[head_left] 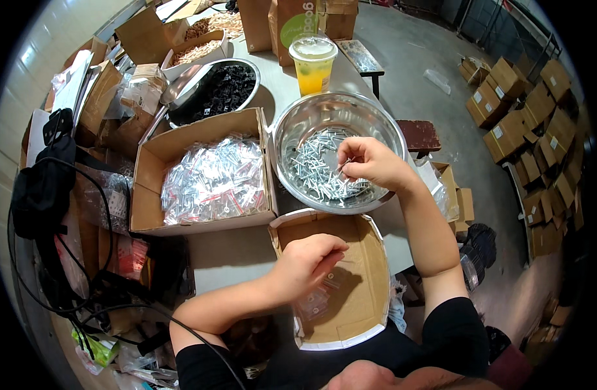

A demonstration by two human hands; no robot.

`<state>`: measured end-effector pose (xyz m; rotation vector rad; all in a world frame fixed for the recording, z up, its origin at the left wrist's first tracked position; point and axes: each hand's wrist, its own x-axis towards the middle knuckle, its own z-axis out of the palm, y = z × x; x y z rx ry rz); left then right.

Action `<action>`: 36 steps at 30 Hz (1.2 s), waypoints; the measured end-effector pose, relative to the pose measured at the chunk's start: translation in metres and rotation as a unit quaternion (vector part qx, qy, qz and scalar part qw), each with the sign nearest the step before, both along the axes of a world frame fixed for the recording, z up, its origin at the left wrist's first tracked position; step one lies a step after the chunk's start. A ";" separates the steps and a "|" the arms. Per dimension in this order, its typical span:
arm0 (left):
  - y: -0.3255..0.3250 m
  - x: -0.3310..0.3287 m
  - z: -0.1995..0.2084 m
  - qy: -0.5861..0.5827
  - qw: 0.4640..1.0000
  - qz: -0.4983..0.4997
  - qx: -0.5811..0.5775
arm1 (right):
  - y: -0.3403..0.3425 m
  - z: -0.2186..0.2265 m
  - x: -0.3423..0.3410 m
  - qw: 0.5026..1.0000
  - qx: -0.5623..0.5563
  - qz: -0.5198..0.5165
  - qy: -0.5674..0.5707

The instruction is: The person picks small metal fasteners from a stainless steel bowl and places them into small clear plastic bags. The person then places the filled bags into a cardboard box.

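Observation:
My right hand (371, 164) is over the steel bowl (393, 133), thumb and fingers pinched together. A thin dark sliver shows at its fingertips, too small to name. Below it, many silvery screws (318, 166) lie loose in the bowl. My left hand (309, 265) hovers above a shallow cardboard tray (360, 292), its fingers closed. Whatever it may hold is hidden. A few small clear plastic bags (317, 300) with small parts in them lie in the tray, partly under the left hand's wrist.
Left of the bowl, a cardboard box (149, 185) holds many filled clear bags (214, 175). Behind stand a basin of black parts (224, 91) and a lidded cup of yellow drink (313, 68). Black cables (103, 312) hang at the left; stacked cartons (535, 123) stand far right.

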<state>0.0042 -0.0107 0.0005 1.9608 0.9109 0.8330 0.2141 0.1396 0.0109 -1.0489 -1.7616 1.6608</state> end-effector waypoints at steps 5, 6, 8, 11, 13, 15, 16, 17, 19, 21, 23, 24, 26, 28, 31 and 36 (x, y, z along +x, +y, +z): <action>0.005 -0.004 0.003 -0.038 0.996 -0.024 -0.081 | 0.002 0.000 0.007 0.980 -0.140 -0.023 0.140; 0.006 -0.004 0.002 -0.045 0.996 -0.029 -0.078 | 0.003 0.000 0.008 0.976 -0.152 -0.017 0.154; 0.006 -0.004 0.005 -0.055 0.992 -0.007 -0.117 | 0.003 0.000 0.010 0.968 -0.177 -0.007 0.180; 0.004 -0.003 0.002 -0.099 0.976 0.019 -0.194 | 0.004 0.003 0.012 0.960 -0.196 -0.004 0.202; 0.006 -0.003 0.000 -0.098 0.969 0.017 -0.224 | 0.005 0.001 0.013 0.953 -0.209 -0.006 0.221; 0.008 -0.007 0.000 -0.053 0.973 0.003 -0.226 | 0.004 0.001 0.013 0.953 -0.204 -0.006 0.225; 0.009 -0.007 -0.001 -0.070 0.977 -0.001 -0.200 | 0.004 0.001 0.012 0.956 -0.194 -0.004 0.221; 0.010 -0.007 -0.003 -0.087 0.981 -0.005 -0.174 | 0.003 0.001 0.011 0.959 -0.183 -0.002 0.216; 0.011 -0.007 -0.001 -0.076 0.990 -0.013 -0.121 | 0.003 -0.002 0.011 0.964 -0.163 -0.003 0.209; 0.012 -0.009 0.004 -0.021 0.997 -0.015 -0.067 | 0.003 -0.002 0.010 0.973 -0.143 -0.014 0.183; 0.010 -0.009 0.003 -0.036 0.996 -0.021 -0.079 | 0.003 -0.001 0.009 0.982 -0.122 -0.034 0.139; 0.010 -0.009 0.002 -0.042 0.995 -0.024 -0.085 | 0.003 -0.001 0.009 0.983 -0.117 -0.042 0.131; 0.008 -0.009 0.007 -0.055 0.996 -0.024 -0.065 | 0.003 0.001 0.008 0.986 -0.108 -0.058 0.117; 0.007 -0.011 0.014 -0.057 0.996 -0.015 -0.068 | 0.002 0.003 0.008 0.985 -0.099 -0.073 0.122; 0.008 -0.019 0.018 -0.070 0.989 0.020 -0.131 | 0.000 0.002 0.007 0.979 -0.097 -0.095 0.154; 0.015 -0.015 0.009 -0.121 0.984 0.050 -0.121 | 0.003 0.000 0.011 0.943 -0.150 -0.106 0.277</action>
